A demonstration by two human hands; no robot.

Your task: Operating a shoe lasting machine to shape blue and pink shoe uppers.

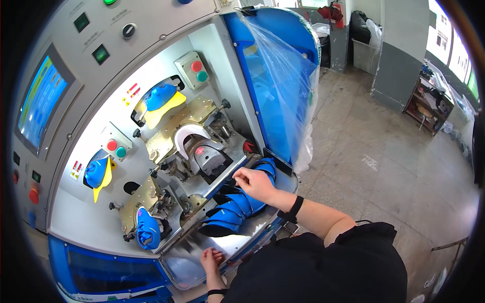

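Note:
A row of overlapping blue shoe uppers [222,217] with dark linings lies on the metal tray [184,267] at the front of a machine. My right hand [255,184] hovers over the far end of this row, fingers bent together and no object visible in them. Lower down, my left hand [211,257] is over the tray's near part, its fingers curled in with nothing showing between them. One blue shoe upper [148,230] sits on the machine's left mould. At the right station, a metal form [209,159] stands bare below a white curved pad [188,136].
Blue-and-yellow uppers [161,98] sit at two openings in the back wall. Button boxes [194,70] with red and green buttons are beside them. An open blue door [268,86] with plastic film borders the right side. A touchscreen [41,101] is at left.

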